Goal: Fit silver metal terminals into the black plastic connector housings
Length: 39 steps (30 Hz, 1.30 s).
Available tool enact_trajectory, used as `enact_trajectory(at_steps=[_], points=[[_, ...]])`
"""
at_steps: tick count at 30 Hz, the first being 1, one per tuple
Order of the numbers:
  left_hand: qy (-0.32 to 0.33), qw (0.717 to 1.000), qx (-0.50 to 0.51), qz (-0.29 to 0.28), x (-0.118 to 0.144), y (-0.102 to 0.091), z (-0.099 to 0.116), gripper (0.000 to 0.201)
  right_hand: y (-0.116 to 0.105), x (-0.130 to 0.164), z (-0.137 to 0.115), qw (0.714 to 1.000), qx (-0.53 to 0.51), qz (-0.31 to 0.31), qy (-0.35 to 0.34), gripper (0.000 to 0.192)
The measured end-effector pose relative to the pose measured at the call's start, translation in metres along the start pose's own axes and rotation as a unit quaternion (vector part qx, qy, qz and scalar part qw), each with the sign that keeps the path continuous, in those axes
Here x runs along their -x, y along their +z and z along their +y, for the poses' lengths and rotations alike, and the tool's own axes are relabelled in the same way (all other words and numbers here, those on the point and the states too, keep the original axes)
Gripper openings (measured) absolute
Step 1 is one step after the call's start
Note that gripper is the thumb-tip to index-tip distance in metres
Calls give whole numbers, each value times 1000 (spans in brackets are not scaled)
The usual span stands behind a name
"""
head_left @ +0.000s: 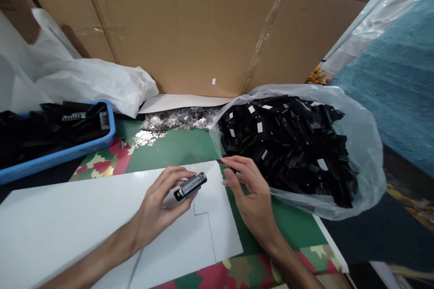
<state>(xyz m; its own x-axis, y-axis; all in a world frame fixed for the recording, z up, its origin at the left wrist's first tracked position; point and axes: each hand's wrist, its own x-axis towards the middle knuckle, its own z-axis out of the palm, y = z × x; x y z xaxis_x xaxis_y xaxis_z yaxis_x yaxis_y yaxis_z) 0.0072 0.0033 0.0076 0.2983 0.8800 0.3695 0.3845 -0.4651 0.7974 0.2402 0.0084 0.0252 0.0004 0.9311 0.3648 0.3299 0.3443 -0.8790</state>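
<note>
My left hand (159,205) holds a small black plastic part (190,186) with a metal strip on its face, just above a white sheet (84,226). Beside it, my right hand (249,189) has its fingers spread, with the fingertips close to the part and to the edge of a clear plastic bag (362,144). The bag is full of several black plastic parts (291,144), some with white labels.
A blue basket (68,153) at the left holds more black parts. A pile of small shiny metal pieces (176,122) lies at the back by a cardboard wall (203,27). White plastic bags (95,81) sit at the back left. A flowered cloth (176,149) covers the table.
</note>
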Motion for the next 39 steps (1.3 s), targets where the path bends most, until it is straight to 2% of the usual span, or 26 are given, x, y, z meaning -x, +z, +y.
enact_trajectory(at_steps=[5, 12, 16, 22, 25, 28, 31, 33, 39], points=[[7, 1000, -7, -1, 0, -1, -4, 37, -6, 0, 1, 1000, 15, 20, -5, 25], [10, 1000, -5, -5, 0, -1, -7, 37, -5, -1, -2, 999, 11, -23, -40, 23], [12, 1000, -4, -12, -1, -1, -5, 37, -4, -3, -3, 998, 21, -25, -58, 22], [9, 1000, -2, -9, -3, -1, -1, 35, -3, -4, -3, 998, 26, -31, -48, 20], [4, 1000, -3, -27, -4, -1, 0, 33, -2, -4, -3, 998, 34, -41, -47, 19], [-26, 998, 7, -51, -3, 1, -1, 32, -1, -3, -2, 996, 55, -55, -48, 18], [-63, 997, -3, -49, -1, 2, -6, 36, 0, -1, 1, 992, 83, -71, -58, 16], [-77, 996, -14, -44, -1, 2, -8, 35, 0, -1, 3, 989, 99, -91, -64, 22], [-74, 992, -81, -56, -6, -9, -10, 29, 1, 0, 13, 975, 153, -149, -62, 34]])
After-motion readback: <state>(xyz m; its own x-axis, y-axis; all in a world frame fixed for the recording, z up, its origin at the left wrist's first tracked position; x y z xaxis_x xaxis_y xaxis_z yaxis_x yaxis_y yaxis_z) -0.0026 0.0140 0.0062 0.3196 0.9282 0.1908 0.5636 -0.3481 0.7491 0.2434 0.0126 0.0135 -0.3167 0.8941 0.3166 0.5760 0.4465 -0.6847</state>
